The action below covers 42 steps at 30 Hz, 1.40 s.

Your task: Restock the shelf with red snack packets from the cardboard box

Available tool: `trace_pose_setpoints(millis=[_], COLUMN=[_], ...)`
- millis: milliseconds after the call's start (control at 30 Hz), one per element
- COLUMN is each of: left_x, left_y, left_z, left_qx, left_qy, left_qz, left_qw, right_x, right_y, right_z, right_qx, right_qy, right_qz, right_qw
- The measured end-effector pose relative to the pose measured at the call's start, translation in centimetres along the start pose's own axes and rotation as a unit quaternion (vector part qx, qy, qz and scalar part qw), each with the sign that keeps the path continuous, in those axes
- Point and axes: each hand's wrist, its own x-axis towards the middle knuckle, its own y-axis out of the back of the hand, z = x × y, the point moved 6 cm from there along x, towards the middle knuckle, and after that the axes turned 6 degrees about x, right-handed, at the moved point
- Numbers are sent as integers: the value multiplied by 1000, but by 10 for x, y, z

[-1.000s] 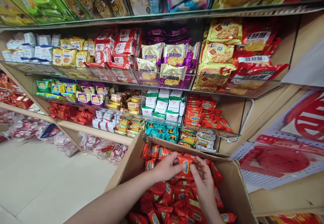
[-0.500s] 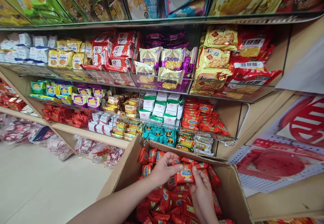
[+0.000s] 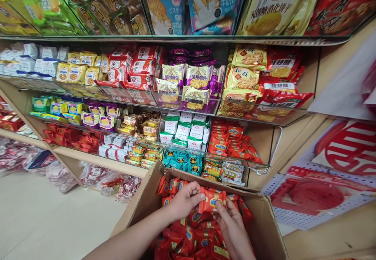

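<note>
A cardboard box [image 3: 266, 228] at the bottom centre is full of small red snack packets [image 3: 188, 240]. My left hand [image 3: 183, 201] is closed on a stack of red packets [image 3: 214, 200] held just above the pile. Close beside it, my right hand [image 3: 230, 222] has its fingers curled under the same stack from the right. Matching red packets [image 3: 232, 140] lie in the right-hand bin of the lower shelf, straight above the box.
Glass-fronted shelves [image 3: 188, 107] packed with biscuit and snack packs stand ahead. Bagged sweets [image 3: 111, 181] lie on the floor under the lowest shelf. Pale tiled floor [image 3: 44, 221] opens to the left. A red and white pegboard panel [image 3: 317, 189] leans at the right.
Both hands have gathered the red packets into a stack and shifted slightly left and down in the picture. The view has tilted a little, showing more of the top shelf.
</note>
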Motion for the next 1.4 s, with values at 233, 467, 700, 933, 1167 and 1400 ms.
trace_pose_setpoints(millis=[233, 467, 700, 933, 1167, 1400], left_x=[-1, -11, -7, -11, -6, -4], left_y=[16, 108, 126, 119, 110, 110], left_z=[43, 108, 45, 54, 54, 55], left_qx=[148, 536, 599, 612, 630, 618], left_qy=[-59, -101, 16, 17, 21, 27], left_qz=[38, 273, 252, 243, 229, 226], left_qw=[986, 792, 760, 753, 742, 753], right_x=[-5, 39, 134, 185, 191, 184], right_y=[-25, -48, -66, -72, -71, -72], right_z=[-53, -190, -232, -225, -212, -214], right_qx=[-153, -294, -532, -583, -593, -609], right_qy=[95, 399, 393, 335, 349, 345], right_qz=[-67, 34, 138, 133, 71, 80], right_qw=[981, 868, 737, 728, 722, 709])
